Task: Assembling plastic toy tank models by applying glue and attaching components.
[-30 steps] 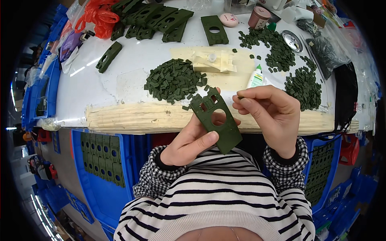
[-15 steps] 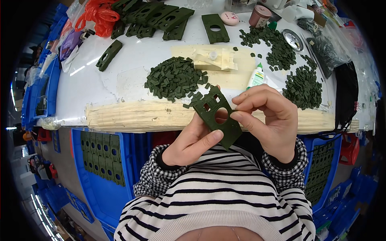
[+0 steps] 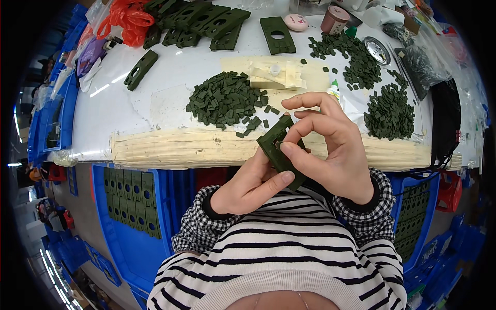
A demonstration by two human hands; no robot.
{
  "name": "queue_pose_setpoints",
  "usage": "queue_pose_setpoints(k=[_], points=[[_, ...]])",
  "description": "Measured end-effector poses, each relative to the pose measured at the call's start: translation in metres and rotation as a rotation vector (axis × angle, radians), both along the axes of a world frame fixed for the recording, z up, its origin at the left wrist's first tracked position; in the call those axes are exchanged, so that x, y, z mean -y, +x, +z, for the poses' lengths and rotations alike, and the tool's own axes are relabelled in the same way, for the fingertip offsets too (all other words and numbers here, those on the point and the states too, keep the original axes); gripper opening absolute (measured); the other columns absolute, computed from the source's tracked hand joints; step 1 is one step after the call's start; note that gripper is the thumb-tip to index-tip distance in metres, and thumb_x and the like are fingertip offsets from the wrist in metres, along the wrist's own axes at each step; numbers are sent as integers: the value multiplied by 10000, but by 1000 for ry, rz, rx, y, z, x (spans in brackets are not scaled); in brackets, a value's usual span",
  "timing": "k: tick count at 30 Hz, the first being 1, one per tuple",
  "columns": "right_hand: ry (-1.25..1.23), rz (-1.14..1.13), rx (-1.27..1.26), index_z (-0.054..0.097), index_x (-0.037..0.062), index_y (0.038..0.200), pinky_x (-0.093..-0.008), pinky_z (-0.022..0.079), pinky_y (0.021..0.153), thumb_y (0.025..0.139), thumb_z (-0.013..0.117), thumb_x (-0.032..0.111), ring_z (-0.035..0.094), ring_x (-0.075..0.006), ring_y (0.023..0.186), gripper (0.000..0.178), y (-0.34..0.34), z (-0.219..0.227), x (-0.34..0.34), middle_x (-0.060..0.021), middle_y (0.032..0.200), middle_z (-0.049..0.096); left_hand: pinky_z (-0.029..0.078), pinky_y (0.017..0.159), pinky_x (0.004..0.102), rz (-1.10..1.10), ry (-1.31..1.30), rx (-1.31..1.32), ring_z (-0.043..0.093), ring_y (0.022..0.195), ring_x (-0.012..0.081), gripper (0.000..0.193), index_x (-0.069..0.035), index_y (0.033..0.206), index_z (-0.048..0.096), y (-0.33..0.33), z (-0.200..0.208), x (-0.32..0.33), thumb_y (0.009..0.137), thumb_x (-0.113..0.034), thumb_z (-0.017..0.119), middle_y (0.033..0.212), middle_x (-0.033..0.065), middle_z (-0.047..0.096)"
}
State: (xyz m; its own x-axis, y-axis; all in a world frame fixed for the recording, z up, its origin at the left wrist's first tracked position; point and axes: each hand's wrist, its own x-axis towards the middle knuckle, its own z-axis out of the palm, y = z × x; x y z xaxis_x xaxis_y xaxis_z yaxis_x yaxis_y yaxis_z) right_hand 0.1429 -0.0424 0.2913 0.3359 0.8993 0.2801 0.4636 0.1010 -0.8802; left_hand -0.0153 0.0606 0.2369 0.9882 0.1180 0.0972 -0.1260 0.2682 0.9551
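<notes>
In the head view, both hands meet just in front of the striped sweater, at the near edge of the counter (image 3: 129, 108). The left hand (image 3: 253, 183) cradles a dark green plastic plate (image 3: 274, 147) from below, its fingers closed around the lower end and the thumb lying across the plate's underside. The right hand (image 3: 330, 150) comes over the top, thumb and forefinger pinched together on the plate's upper part, the other fingers curled loosely above it. The plate is tilted, raised off the counter, just above its padded front edge. On the counter behind lie a heap of small green squares (image 3: 222, 98) near the hands, two more heaps (image 3: 387, 111) to the right, and a row of similar green plates (image 3: 206, 23) at the far side. A blue crate (image 3: 132, 206) holding more plates stands low on the left.
</notes>
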Motion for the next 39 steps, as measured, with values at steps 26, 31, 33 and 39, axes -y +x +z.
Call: queue_pose_setpoints(k=[26, 31, 33, 39], points=[[-2, -53, 102, 626, 40, 763, -349, 376, 969, 750, 712, 47, 510, -214, 1083, 87, -4, 0, 1, -117, 1135, 552, 427, 1011, 345, -10, 17, -24, 460, 1222, 208, 596, 23, 1472, 131, -2, -1, 0, 985, -76, 461, 1338, 155, 390], [131, -145, -38, 615, 22, 812, -321, 422, 870, 761, 723, 62, 545, -223, 1012, 126, 6, 5, 9, -121, 1013, 573, 388, 1050, 390, -97, -220, -35, 460, 1260, 254, 602, -11, 1489, 132, -7, 4, -4, 998, -138, 457, 1346, 161, 411], [165, -132, -23, 594, 16, 858, -313, 426, 863, 782, 709, 54, 561, -215, 987, 143, 11, 4, 12, -126, 984, 574, 377, 1057, 410, -185, -373, -84, 461, 1265, 271, 599, -22, 1492, 137, -9, 2, -8, 1005, -175, 452, 1340, 163, 423], [69, 174, 49, 602, 28, 1115, -390, 421, 931, 765, 765, 136, 550, -288, 1071, 401, 25, 6, 17, -145, 1153, 589, 467, 948, 412, -228, -497, -111, 579, 1109, 300, 635, 11, 1425, 278, -15, -7, -10, 988, -409, 467, 1210, 216, 530]])
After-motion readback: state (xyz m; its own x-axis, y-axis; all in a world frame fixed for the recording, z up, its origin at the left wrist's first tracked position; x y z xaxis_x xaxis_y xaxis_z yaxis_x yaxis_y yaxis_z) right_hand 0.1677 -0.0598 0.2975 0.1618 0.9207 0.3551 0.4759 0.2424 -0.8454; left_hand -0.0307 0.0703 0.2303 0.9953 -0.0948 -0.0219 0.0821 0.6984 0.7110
